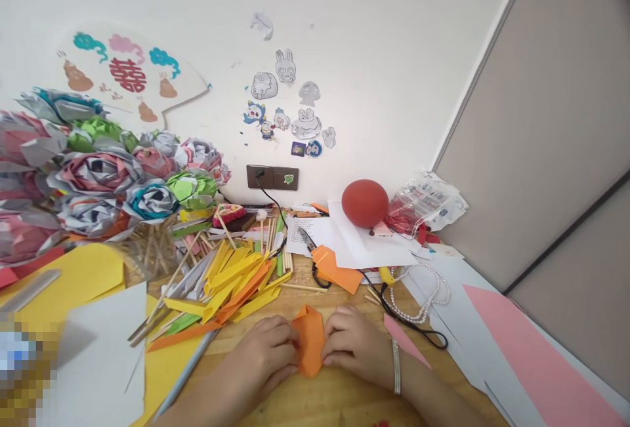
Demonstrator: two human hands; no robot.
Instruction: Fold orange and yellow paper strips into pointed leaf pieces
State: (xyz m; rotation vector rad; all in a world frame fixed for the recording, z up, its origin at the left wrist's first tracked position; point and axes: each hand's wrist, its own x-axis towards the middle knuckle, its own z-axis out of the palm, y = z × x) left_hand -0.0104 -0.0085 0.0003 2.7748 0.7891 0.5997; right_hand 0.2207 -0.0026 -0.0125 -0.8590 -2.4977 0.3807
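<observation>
Between my two hands is a folded piece of orange paper (310, 343), low over the wooden table. My left hand (273, 349) grips its left edge, the fingertips pressed against the paper. On the opposite edge, my right hand (352, 343) pinches it with bent fingers; a sparkling bracelet (396, 366) circles that wrist. Just beyond lie more folded orange paper (337, 269) and a pair of scissors (308, 239), partly covered by it. A pile of folded yellow paper strips (229, 276) sits to the left, mixed with orange ones.
Paper flowers (98, 178) crowd the left side. A red balloon (365, 204) rests at the back near a plastic bag (428, 201). White beads (423, 312) and a black cord (418, 325) lie right of my hands. Pink paper (536, 355) covers the right edge. A socket (272, 178) is on the wall.
</observation>
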